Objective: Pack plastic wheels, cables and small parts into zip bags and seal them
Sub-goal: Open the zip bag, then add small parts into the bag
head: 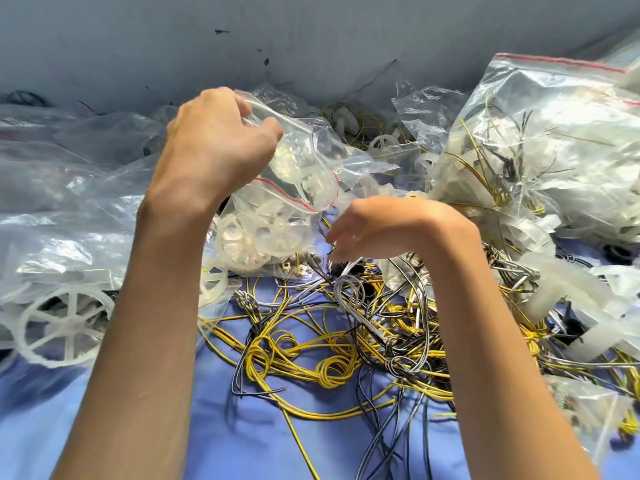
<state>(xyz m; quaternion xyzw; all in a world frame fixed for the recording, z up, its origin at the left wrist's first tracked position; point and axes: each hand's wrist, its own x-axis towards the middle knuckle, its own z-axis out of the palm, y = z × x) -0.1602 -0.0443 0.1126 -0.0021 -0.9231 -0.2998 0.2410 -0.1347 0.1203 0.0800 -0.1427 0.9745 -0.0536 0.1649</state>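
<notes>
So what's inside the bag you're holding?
Wheels sit low in the bag the left hand holds, with small metal parts, it seems. Crumpled plastic hides anything higher up.

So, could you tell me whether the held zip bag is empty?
Not empty: white plastic wheels show through the zip bag that the left hand grips.

Two bare forearms, left grip (214,147), right grip (391,226)

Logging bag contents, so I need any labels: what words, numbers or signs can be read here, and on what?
None: no text shows anywhere.
Bag in the left hand: only a red zip line, no print.
Big bag at right: red zip line, no label.
Wall: dark smudges, not writing.
</notes>
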